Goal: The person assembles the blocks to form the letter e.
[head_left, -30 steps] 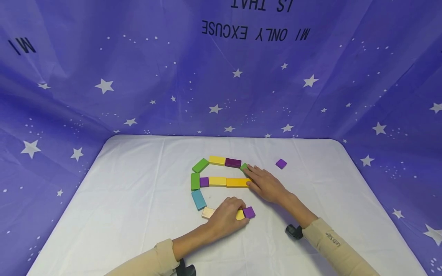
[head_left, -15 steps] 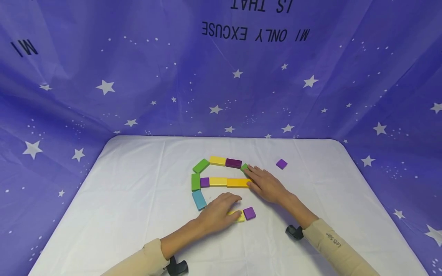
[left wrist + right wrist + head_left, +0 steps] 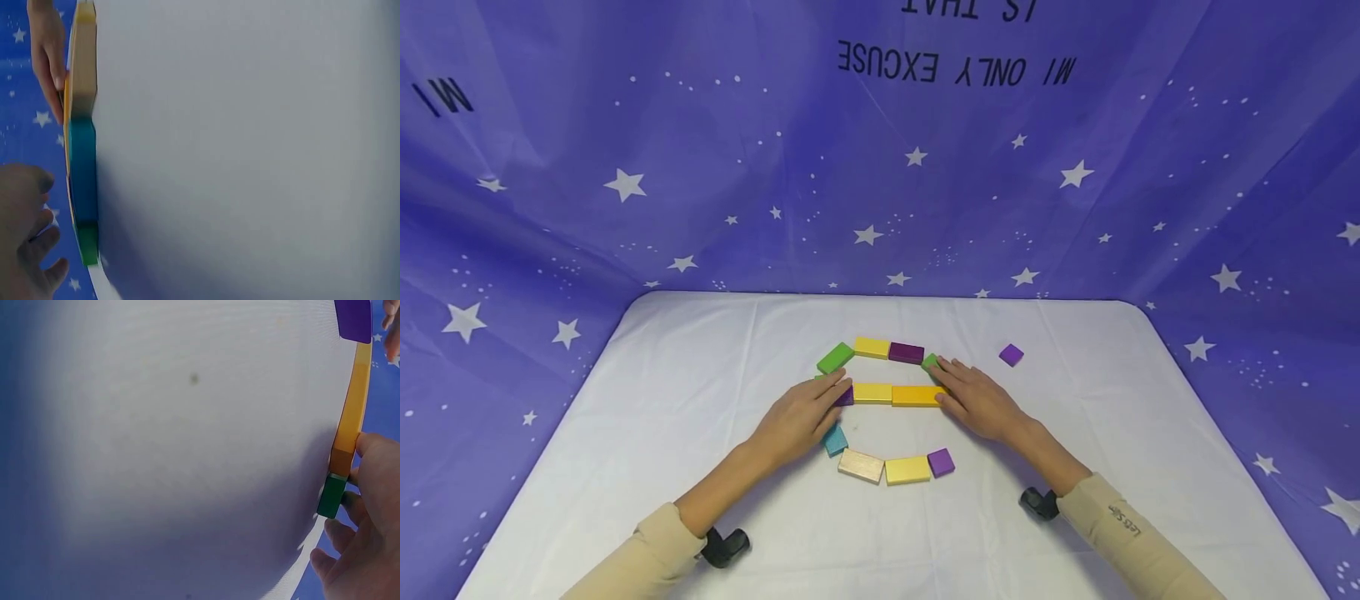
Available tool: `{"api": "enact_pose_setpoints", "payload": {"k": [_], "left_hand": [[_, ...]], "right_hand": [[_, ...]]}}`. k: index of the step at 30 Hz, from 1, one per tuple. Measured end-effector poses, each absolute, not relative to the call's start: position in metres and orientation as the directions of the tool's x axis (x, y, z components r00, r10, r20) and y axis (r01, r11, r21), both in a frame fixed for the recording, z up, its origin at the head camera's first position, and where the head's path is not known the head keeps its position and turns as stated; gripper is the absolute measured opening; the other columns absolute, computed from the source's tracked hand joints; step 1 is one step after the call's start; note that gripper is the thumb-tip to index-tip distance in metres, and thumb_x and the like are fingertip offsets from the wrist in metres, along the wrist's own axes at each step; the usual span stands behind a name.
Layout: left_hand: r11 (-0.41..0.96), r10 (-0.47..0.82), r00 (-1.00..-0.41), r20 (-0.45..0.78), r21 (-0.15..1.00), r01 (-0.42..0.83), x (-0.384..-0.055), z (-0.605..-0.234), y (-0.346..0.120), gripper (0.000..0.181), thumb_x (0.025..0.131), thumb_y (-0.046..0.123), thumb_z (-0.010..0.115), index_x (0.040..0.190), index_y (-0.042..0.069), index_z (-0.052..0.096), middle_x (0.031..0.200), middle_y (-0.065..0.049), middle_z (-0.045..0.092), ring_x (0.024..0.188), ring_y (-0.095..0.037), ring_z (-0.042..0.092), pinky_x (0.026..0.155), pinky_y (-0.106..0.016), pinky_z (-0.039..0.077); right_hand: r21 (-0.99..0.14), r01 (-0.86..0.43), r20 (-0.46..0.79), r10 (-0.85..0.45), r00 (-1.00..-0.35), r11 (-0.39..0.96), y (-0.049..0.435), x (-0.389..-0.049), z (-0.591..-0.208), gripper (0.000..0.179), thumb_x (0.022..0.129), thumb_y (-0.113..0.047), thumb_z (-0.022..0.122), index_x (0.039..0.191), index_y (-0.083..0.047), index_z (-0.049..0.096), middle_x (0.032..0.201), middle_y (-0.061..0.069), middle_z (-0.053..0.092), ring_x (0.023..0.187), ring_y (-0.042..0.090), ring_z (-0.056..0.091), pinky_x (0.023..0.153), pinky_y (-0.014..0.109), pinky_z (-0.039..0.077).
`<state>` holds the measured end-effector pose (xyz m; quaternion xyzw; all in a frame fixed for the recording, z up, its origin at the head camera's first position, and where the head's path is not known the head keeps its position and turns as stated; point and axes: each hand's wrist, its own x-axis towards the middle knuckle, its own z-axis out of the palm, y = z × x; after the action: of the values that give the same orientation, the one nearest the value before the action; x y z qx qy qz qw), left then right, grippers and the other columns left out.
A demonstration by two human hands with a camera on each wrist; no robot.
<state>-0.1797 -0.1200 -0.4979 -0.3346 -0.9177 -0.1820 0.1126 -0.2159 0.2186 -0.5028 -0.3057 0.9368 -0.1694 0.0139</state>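
Note:
My left hand (image 3: 796, 422) hovers over or touches the left side of a row of blocks, fingers extended. It partly covers a teal block (image 3: 835, 441) and a small purple block (image 3: 846, 395), and nearly hides a green one. Fairly straight fingers of my right hand (image 3: 981, 404) lie at the small green block (image 3: 930, 362), while the thumb touches the end of the orange block (image 3: 916, 396). A yellow block (image 3: 872, 393) joins that orange block in the middle row. Below lie a plain wooden block (image 3: 861, 466), a yellow block (image 3: 907, 470) and a purple block (image 3: 941, 462).
Along the top of the curve lie a green block (image 3: 836, 358), a yellow block (image 3: 872, 348) and a dark purple block (image 3: 907, 353). Apart at the right is a purple block (image 3: 1011, 355). A white cloth covers the table (image 3: 1112, 375); a starry blue curtain (image 3: 775, 167) stands behind.
My left hand has let go of the blocks in the bottom row and moved up and left to the teal and purple blocks. My right hand has stayed in place.

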Motion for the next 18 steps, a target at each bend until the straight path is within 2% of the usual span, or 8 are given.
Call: {"api": "enact_pose_setpoints", "payload": {"k": [5, 11, 18], "left_hand": [[0.724, 0.605, -0.738, 0.298, 0.181, 0.666, -0.185, -0.5, -0.134, 0.046, 0.098, 0.016, 0.064, 0.141, 0.002, 0.055, 0.147, -0.015, 0.05, 0.133, -0.032, 0.048, 0.106, -0.049, 0.041], [0.743, 0.623, -0.755, 0.204, 0.146, 0.653, -0.184, -0.501, -0.14, 0.047, 0.101, 0.021, 0.058, 0.145, 0.005, 0.051, 0.15, -0.013, 0.047, 0.137, -0.029, 0.043, 0.108, -0.05, 0.038], [0.748, 0.633, -0.754, 0.175, 0.112, 0.654, -0.184, -0.5, -0.139, 0.049, 0.102, 0.023, 0.056, 0.146, 0.004, 0.05, 0.151, -0.012, 0.046, 0.138, -0.028, 0.042, 0.109, -0.051, 0.037]], "right_hand": [[-0.322, -0.569, 0.076, -0.579, -0.812, 0.757, 0.218, -0.216, -0.502, 0.054, 0.104, -0.03, 0.054, 0.152, -0.007, 0.042, 0.157, 0.014, 0.036, 0.143, 0.037, 0.033, 0.114, 0.056, 0.026], [-0.314, -0.567, 0.066, -0.578, -0.813, 0.761, 0.217, -0.217, -0.501, 0.054, 0.104, -0.031, 0.053, 0.152, -0.007, 0.042, 0.157, 0.014, 0.036, 0.142, 0.037, 0.033, 0.114, 0.056, 0.026], [-0.324, -0.556, 0.053, -0.572, -0.818, 0.765, 0.216, -0.216, -0.497, 0.054, 0.104, -0.029, 0.054, 0.152, -0.006, 0.042, 0.156, 0.015, 0.036, 0.142, 0.04, 0.032, 0.114, 0.057, 0.025]]}}
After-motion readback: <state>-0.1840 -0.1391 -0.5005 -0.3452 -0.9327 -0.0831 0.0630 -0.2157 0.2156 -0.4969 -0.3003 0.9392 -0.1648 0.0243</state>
